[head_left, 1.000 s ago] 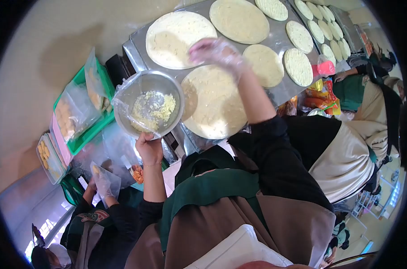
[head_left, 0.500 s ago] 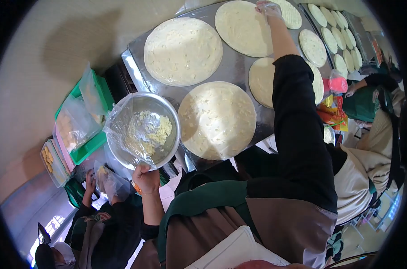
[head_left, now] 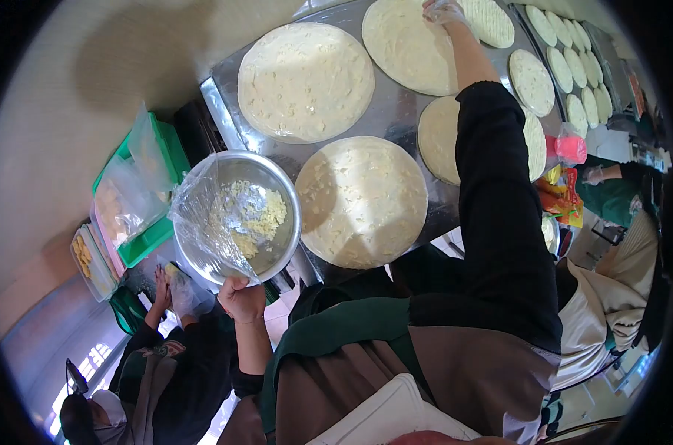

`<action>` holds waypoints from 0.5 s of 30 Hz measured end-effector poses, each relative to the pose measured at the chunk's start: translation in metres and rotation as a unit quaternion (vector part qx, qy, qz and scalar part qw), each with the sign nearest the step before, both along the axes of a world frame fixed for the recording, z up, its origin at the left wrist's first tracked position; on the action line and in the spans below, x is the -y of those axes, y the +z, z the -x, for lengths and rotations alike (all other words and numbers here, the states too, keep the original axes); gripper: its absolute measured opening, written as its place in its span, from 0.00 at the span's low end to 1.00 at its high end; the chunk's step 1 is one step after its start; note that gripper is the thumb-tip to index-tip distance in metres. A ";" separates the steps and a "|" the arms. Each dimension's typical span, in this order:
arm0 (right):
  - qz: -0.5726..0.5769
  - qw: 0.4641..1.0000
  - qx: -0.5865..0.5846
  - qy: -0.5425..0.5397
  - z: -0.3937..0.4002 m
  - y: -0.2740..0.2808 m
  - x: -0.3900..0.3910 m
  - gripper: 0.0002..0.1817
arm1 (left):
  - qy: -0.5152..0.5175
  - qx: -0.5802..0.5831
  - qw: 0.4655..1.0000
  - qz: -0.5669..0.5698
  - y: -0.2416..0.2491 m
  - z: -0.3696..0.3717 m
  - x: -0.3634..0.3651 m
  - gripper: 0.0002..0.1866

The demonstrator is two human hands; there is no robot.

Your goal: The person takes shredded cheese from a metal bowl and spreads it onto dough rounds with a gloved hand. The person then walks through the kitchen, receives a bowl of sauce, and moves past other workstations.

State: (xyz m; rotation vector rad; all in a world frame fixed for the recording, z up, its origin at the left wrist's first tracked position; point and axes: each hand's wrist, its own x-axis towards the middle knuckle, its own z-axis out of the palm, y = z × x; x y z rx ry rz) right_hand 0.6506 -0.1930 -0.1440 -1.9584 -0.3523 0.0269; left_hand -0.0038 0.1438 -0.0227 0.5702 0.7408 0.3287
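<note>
My left hand (head_left: 241, 298) grips the near rim of a metal mixing bowl (head_left: 292, 222), which is tilted toward me. Inside lie pale yellow crumbled bits (head_left: 266, 219), and clear plastic wrap (head_left: 193, 215) hangs over the bowl's left side. At the top edge of the view, my right hand (head_left: 445, 12) wears a thin clear glove. Its fingers are bunched over a large flat dough round (head_left: 403, 52); anything in them is hidden. Two more dough rounds, one at the upper left (head_left: 303, 81) and one beside the bowl (head_left: 362, 200), have pale bits scattered on top.
Smaller dough rounds (head_left: 531, 81) lie farther right on the metal table (head_left: 273, 152), with several more on a far tray. A green crate (head_left: 147, 237) with plastic bags stands left of the bowl. One co-worker (head_left: 166, 371) handles a plastic bag at lower left; another is at right.
My right hand has shifted slightly and stays over the upper dough round. The view has moved a little. The lower-left co-worker's hands have moved on the bag.
</note>
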 end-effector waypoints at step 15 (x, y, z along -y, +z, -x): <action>0.247 0.968 -0.045 0.009 0.028 0.020 -0.005 0.07 | -0.014 0.006 1.000 -0.007 0.008 0.001 0.005 0.29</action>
